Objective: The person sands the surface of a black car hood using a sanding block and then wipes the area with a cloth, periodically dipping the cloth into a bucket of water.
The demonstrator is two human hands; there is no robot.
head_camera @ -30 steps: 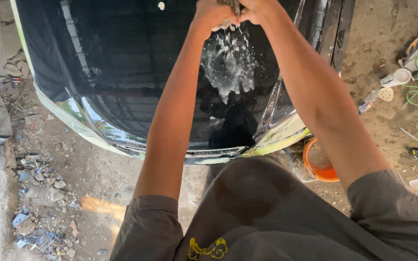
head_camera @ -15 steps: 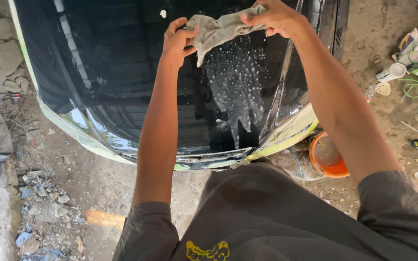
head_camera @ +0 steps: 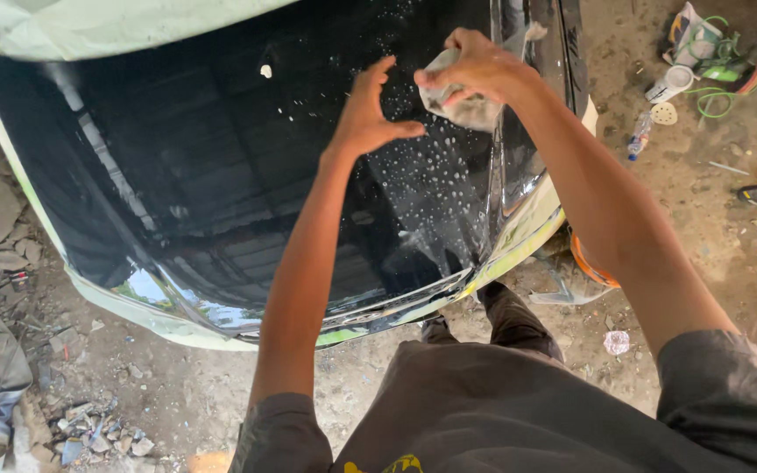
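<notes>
Here we look down on a large glossy black panel (head_camera: 221, 175) with a pale green edge, which fills the view from nine o'clock across to one o'clock and mirrors the roof beams above. Soapy white droplets (head_camera: 435, 188) speckle its surface from the centre toward two o'clock, thickest just under our hands. Below it, at six o'clock, lie our dark shirt (head_camera: 501, 412) and the dirt floor (head_camera: 116, 385), strewn with rubble at eight o'clock. An orange bucket (head_camera: 590, 267) peeks out beside our right forearm at about four o'clock, mostly hidden. At two o'clock a scatter of bottles and green cord (head_camera: 703, 66) sits on the ground, well apart from the panel. Our right hand (head_camera: 475, 68) is at about one o'clock, its fingers curled tight around a bunched grey cloth (head_camera: 470, 109) that it presses onto the wet panel. Our left hand (head_camera: 370, 109) is just beside it at twelve o'clock, spread wide with fingers splayed and thumb pointing toward the cloth, gripping nothing; we cannot tell whether its fingertips touch the panel.
</notes>
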